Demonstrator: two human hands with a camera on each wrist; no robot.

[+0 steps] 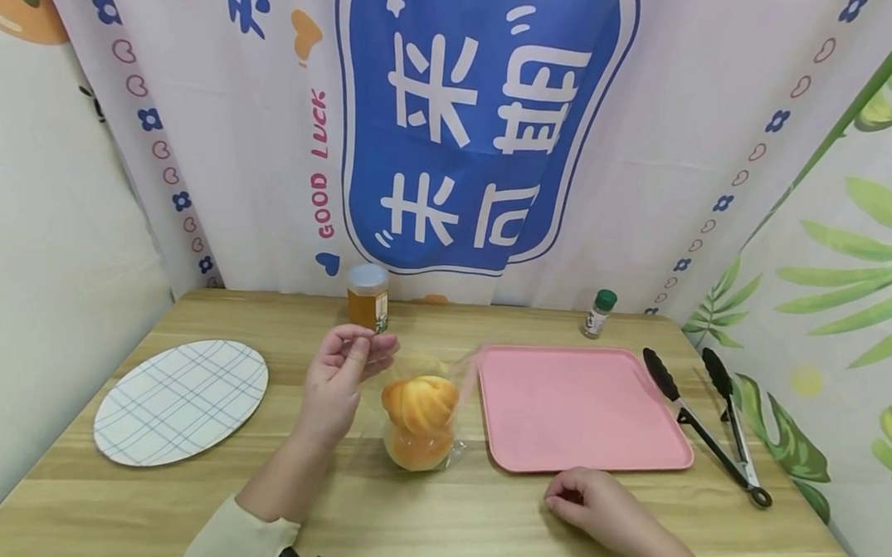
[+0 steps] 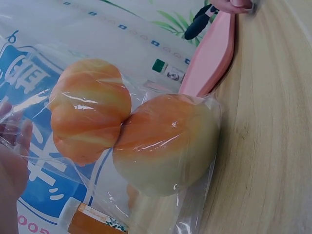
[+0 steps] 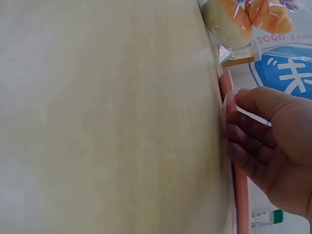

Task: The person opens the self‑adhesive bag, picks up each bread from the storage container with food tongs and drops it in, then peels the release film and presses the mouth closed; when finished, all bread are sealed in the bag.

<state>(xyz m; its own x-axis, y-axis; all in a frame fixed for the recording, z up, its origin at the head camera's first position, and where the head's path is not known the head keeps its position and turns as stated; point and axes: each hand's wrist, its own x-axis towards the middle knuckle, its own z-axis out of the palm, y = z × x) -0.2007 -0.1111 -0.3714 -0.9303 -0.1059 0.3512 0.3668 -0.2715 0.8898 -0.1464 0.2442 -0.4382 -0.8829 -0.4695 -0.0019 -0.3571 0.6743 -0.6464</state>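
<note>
My left hand [image 1: 337,378] pinches the top of a clear plastic bag [image 2: 197,214] between thumb and fingers. Inside, a ridged golden bun [image 1: 420,400] sits above a rounder bun [image 2: 165,146] with a browned top and pale base. The bag stands upright on the wooden table, its film spreading toward the pink tray. My right hand [image 1: 589,505] rests on the table by the tray's front edge, fingers curled. At its thumb tip, a small clear plastic scrap [image 3: 231,100] shows in the right wrist view.
The pink tray [image 1: 582,409] lies right of the bag, with black-tipped tongs [image 1: 716,436] beside it. A checked oval placemat [image 1: 182,404] lies at left. An amber jar [image 1: 368,300] and a green-capped shaker [image 1: 599,314] stand at the back, before a printed curtain.
</note>
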